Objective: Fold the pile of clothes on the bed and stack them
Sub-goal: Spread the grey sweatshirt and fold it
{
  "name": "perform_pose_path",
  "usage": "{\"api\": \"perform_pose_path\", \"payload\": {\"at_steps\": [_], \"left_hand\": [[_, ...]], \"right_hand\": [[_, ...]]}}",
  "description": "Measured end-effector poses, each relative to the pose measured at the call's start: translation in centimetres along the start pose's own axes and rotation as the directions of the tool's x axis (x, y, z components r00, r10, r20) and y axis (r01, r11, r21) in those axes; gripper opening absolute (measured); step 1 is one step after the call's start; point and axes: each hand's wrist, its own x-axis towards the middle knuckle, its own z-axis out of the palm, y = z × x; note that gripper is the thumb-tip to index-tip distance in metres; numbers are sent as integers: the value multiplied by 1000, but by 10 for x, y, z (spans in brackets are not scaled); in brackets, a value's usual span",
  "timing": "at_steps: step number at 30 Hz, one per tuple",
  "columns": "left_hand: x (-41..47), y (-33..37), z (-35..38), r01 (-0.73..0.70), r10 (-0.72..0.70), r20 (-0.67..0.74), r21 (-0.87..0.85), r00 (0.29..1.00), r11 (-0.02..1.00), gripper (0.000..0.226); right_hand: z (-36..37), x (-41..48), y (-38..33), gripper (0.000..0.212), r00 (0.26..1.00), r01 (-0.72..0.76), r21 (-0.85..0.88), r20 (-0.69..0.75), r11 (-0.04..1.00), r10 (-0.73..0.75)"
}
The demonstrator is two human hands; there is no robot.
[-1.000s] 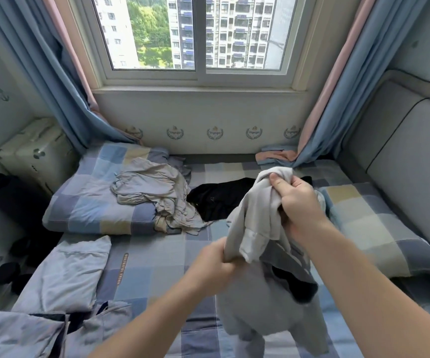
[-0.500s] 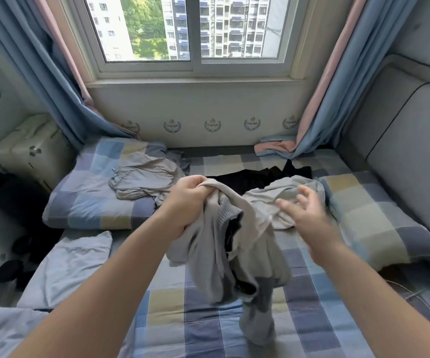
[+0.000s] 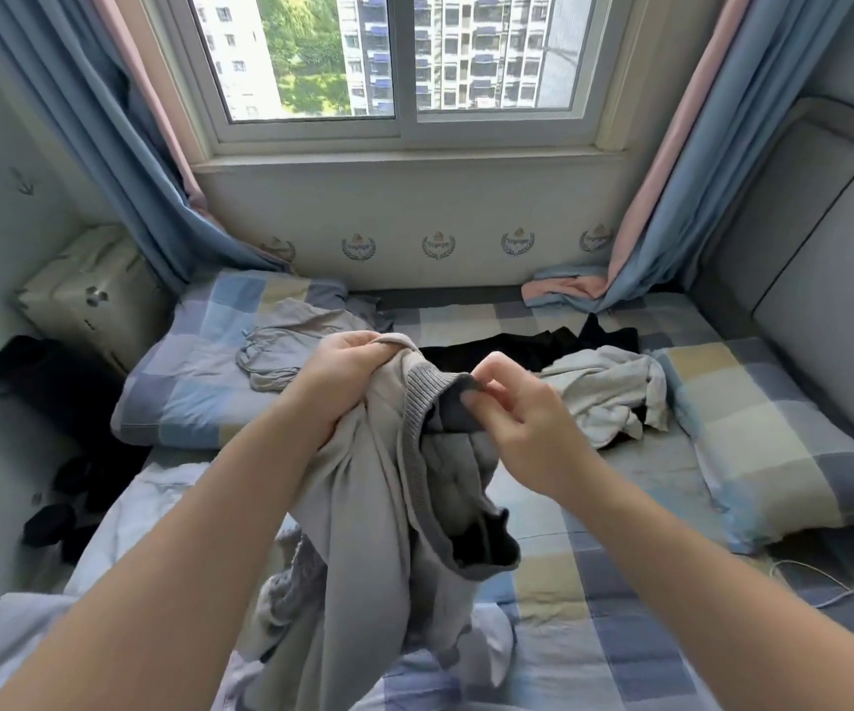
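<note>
My left hand (image 3: 347, 382) bunches the grey garment (image 3: 363, 531) above the bed (image 3: 619, 633), my right hand (image 3: 517, 423) pinching its ribbed hem (image 3: 430, 392) (dark lining showing); advise tracing the hem to both corners before spreading flat.

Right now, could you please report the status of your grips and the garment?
Left grip holds grey garment bunched above bed. Right grip pinches its ribbed edge. White garment, black garment unfolded behind, not obstructing.

Bed (image 3: 594, 597), checked sheet: left pillow (image 3: 183, 382) with grey garment (image 3: 281, 341) on it, right pillow (image 3: 773, 433), black garment (image 3: 507, 346) at far middle, white garment (image 3: 609, 392) overlapping it, pale cloth (image 3: 122, 526) along left edge, cable (image 3: 825, 587) near right.
</note>
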Motion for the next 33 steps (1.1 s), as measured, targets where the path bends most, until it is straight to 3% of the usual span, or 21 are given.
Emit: {"api": "perform_pose_path", "payload": {"at_steps": [3, 5, 7, 9, 11, 13, 17, 21, 23, 25, 28, 30, 33], "left_hand": [[4, -12, -8, -17, 78, -162, 347, 984, 938, 22], [0, -19, -4, -37, 151, -207, 468, 967, 883, 29], [-12, -19, 3, -183, 360, -277, 506, 891, 843, 29], [-30, -13, 13, -372, 492, -243, 406, 836, 834, 35], [-46, -9, 29, -424, 458, -32, 328, 888, 844, 44], [-55, -16, 49, -367, 331, 159, 413, 930, 834, 45], [-52, -41, 77, -228, 178, 144, 566, 973, 792, 26], [-38, -56, 83, -158, 58, 170, 667, 984, 728, 23], [-29, -52, 76, -140, 78, 127, 616, 989, 775, 19], [-21, -34, 64, -117, 123, 12, 419, 992, 900, 19], [-8, 2, 49, -107, 120, -90, 136, 989, 985, 17], [0, 20, 48, -168, 179, -71, 143, 981, 975, 17], [3, 38, 56, -257, 262, 12, 250, 965, 933, 18]], "right_hand": [[-9, 20, -14, 15, 998, -50, 95, -27, 994, 53], [-13, 32, -25, 13, 995, -69, 146, -66, 987, 79], [-19, 41, -33, 11, 991, -72, 161, -102, 984, 89], [-25, 47, -36, 12, 988, -56, 102, -134, 993, 70], [-28, 51, -38, 14, 987, -48, 35, -151, 998, 53], [-31, 52, -38, 15, 985, -50, -18, -167, 999, 47], [-41, 48, -39, 17, 968, -36, -55, -248, 998, 22], [-58, 44, -41, 15, 937, -21, -49, -350, 999, 2], [-73, 41, -37, 13, 915, -8, -54, -402, 999, -14], [-90, 35, -24, 14, 904, -37, -122, -426, 992, -19], [-105, 27, 2, 13, 936, -259, -238, -300, 936, 183], [-100, 21, 11, 6, 925, -369, -180, -169, 912, 341], [-69, 14, 2, 41, 962, -273, -123, -10, 954, 274]]}}
